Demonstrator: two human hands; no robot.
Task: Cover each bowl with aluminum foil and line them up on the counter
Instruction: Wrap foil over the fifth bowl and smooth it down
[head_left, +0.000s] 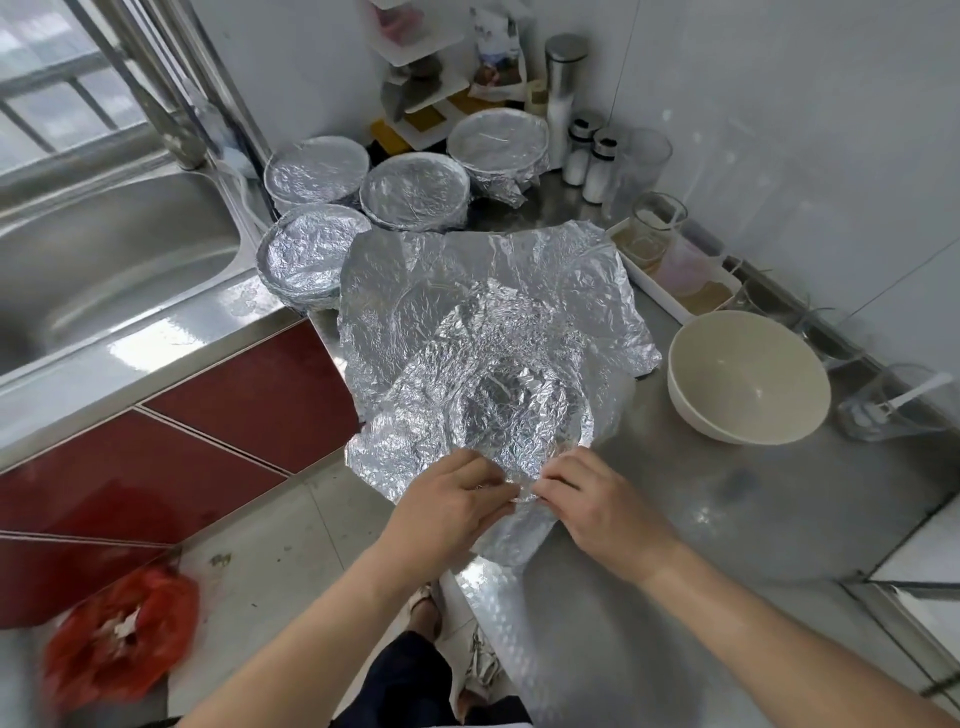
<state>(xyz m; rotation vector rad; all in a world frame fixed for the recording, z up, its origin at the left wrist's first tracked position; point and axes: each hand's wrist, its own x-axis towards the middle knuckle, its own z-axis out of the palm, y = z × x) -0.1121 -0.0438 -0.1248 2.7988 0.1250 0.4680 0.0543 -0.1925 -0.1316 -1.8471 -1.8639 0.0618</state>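
Note:
A pile of crumpled aluminum foil sheets lies spread on the steel counter. My left hand and my right hand pinch the near edge of the top sheet, fingertips almost meeting. An uncovered cream bowl stands to the right of the foil. Several foil-covered bowls are grouped behind the sheets: one at the left, two further back, and one at the back right.
A steel sink lies to the left. Shakers, a steel canister, glass jars and a white tray line the right wall. A red bag sits on the floor below.

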